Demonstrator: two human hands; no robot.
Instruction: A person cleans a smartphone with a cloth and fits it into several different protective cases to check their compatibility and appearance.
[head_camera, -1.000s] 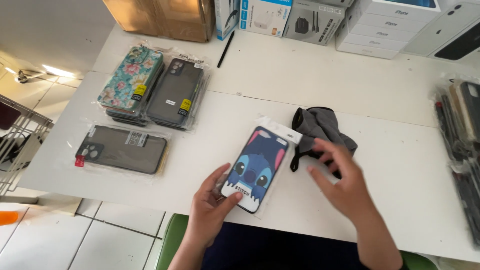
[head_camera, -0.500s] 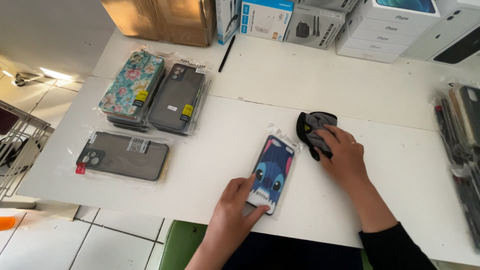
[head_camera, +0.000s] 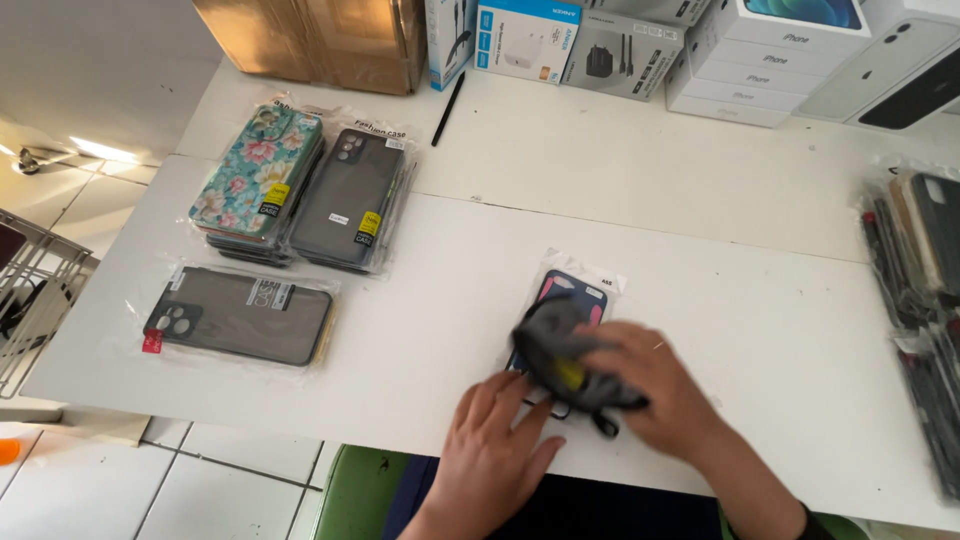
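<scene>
On packaged phone case (head_camera: 572, 292), right hand (head_camera: 655, 385) now presses grey cloth (head_camera: 560, 350).

Right hand (head_camera: 665, 385) brought grey cloth (head_camera: 565, 355) from table onto cartoon phone case (head_camera: 570, 290).

On the table (head_camera: 700, 200), the cloth (head_camera: 560, 350) lies on the packaged case (head_camera: 575, 290), seemingly; case stacks (head_camera: 300, 190) far left, boxes (head_camera: 640, 45) behind.

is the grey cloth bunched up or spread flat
Bunched up. The cloth is crumpled under the right hand, on the packaged case; the left hand rests beside it.
</scene>
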